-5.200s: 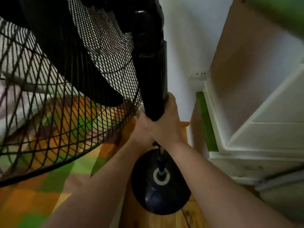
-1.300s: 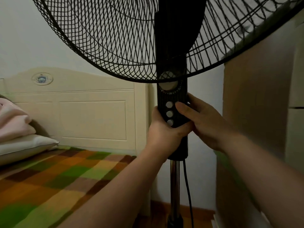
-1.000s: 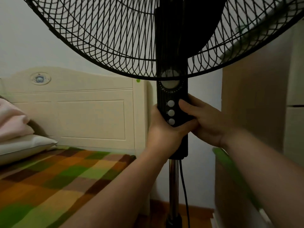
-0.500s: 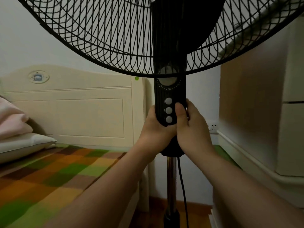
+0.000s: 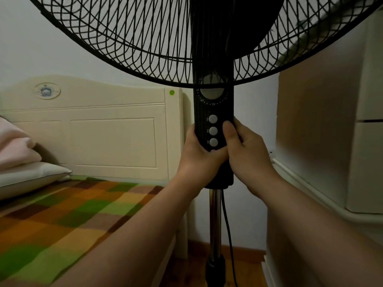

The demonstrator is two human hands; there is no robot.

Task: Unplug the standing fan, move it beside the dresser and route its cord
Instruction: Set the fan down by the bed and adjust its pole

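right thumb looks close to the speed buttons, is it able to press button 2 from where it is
Probably yes. The right hand grips the control column with its thumb lying just beside button 2, nothing between them. A small shift sideways should reach it.

From my feed I see only two forearms and two hands, entering from the bottom edge. Both forearms are bare up to where the frame cuts them off; no sleeve or cuff shows anywhere along them. My left hand (image 5: 198, 156) carries no ring, band or glove that I can make out, and the same goes for my right hand (image 5: 247, 154). Neither wrist wears a watch or strap. The thumbnail on the right hand looks short and unpainted. The dim light leaves finer detail unclear.
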